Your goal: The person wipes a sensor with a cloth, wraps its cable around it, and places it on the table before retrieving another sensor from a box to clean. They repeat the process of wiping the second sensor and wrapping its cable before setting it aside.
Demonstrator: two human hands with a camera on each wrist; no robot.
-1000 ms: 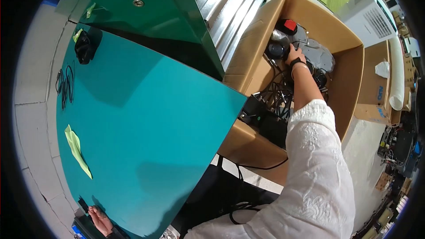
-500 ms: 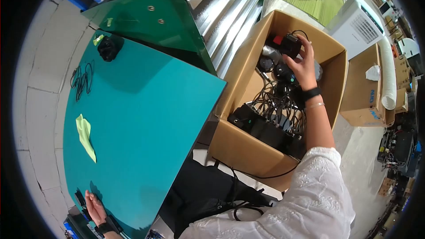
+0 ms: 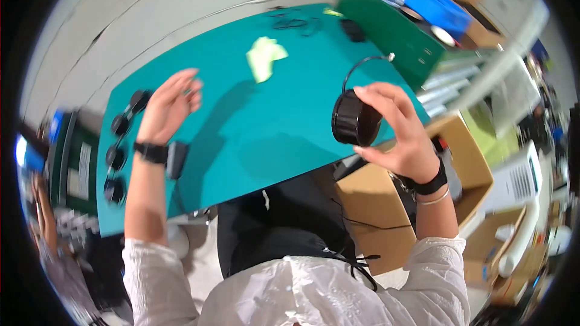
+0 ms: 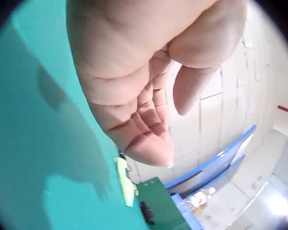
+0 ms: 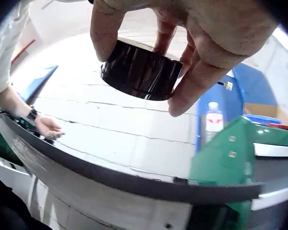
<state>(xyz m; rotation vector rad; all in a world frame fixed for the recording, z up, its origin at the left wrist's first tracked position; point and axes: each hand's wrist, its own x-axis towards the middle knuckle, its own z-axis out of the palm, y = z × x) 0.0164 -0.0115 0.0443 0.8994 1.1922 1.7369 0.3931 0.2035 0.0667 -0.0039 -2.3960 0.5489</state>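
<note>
My right hand (image 3: 402,136) pinches a round black part (image 3: 353,119) between thumb and fingers, over the near right edge of the green table (image 3: 272,127). A short black cable with a small light connector sticks out from it. In the right wrist view the glossy black part (image 5: 140,72) hangs between the fingertips. My left hand (image 3: 171,105) is raised over the table's left side, fingers loosely bent and holding nothing; the left wrist view shows the same hand (image 4: 129,72). Several round black parts (image 3: 115,157) stand in a row along the left edge.
A yellow-green cloth (image 3: 263,60), thin black cables (image 3: 296,23) and a black item (image 3: 352,30) lie toward the far side. An open cardboard box (image 3: 377,205) stands below on the right. A green cabinet (image 3: 393,36) borders the table. Another person's arm (image 3: 46,211) shows at far left.
The right hand has lifted the black part out of the cardboard box and brought it to the table. The head view has swung left, and the left hand appears raised higher.
</note>
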